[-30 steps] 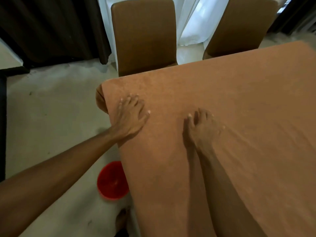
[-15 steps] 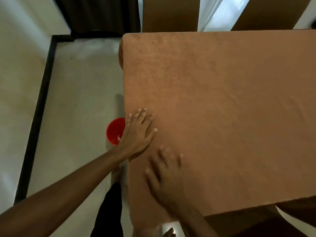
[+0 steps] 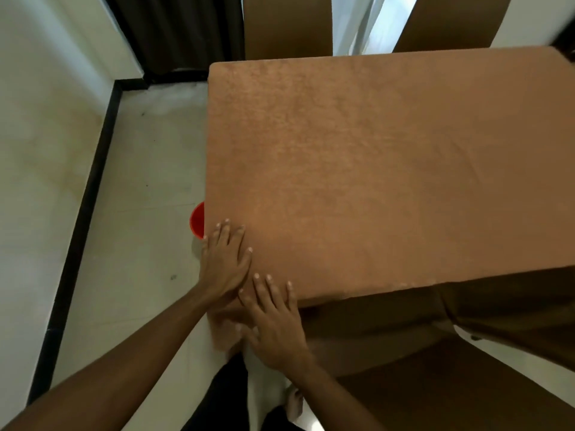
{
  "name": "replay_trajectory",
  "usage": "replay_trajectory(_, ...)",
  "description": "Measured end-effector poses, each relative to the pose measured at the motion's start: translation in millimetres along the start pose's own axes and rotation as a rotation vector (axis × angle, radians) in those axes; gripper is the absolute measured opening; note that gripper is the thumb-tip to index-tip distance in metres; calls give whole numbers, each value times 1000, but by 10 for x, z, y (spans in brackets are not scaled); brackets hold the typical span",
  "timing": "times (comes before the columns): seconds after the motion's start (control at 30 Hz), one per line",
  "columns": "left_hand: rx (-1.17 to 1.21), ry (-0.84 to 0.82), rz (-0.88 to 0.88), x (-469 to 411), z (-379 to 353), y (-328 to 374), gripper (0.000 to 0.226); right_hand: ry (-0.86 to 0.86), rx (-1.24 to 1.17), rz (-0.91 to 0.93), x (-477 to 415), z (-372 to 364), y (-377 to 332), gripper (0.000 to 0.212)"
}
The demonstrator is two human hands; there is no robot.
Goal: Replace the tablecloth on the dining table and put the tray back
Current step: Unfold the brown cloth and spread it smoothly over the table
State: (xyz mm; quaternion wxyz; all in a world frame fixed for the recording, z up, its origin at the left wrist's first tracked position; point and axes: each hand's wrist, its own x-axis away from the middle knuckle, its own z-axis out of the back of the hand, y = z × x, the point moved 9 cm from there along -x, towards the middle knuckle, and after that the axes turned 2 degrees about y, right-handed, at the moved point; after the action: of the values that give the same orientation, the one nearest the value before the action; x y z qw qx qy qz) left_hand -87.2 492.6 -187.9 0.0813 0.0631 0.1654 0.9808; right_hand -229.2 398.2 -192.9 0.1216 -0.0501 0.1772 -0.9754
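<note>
My left grip [image 3: 224, 262] and right grip [image 3: 273, 325] lie flat, fingers straight, pressing the fuzzy brown tablecloth [image 3: 373, 166] at its corner.

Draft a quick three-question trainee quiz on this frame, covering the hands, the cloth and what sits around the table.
1. True or false: the left hand grips a bunched fold of the tablecloth.
2. Where is the red object? A) on top of the tablecloth B) on the floor, partly hidden by the tablecloth's left edge C) on a chair seat
3. How many chair backs stand beyond the tablecloth's far edge?
Key: 1 false: it lies flat with straight fingers at the near-left corner, as does the right hand. 2 B. 3 two.
</note>
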Motion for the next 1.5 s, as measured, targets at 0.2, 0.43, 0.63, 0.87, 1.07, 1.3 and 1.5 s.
replay_trajectory(0.2,45,21,-103,114,-22,373,56,231,-147,-215,-2,652,804,43)
replay_trajectory(0.43,201,35,-269,50,-339,1280,47,25,37,-470,93,1072,2243,65)
replay_trajectory(0.63,219,-36,-304,59,-688,2084,45,51,30,-434,177,1188,2620,58)
replay_trajectory(0.87,158,-11,-320,165,-1155,3171,38,100,-8,-387,533,1336,3549,57)
replay_trajectory(1.07,146,80,-111,173,-1439,4064,38,172,-22,-427,1512,1809,4911,56)
replay_trajectory(1.3,57,-73,-112,235,-1932,5616,55,126,-186,-539,2594,2259,6206,55)
replay_trajectory(1.5,15,-124,-164,226,-2313,6665,64,161,-296,-534,2857,2450,6594,52)
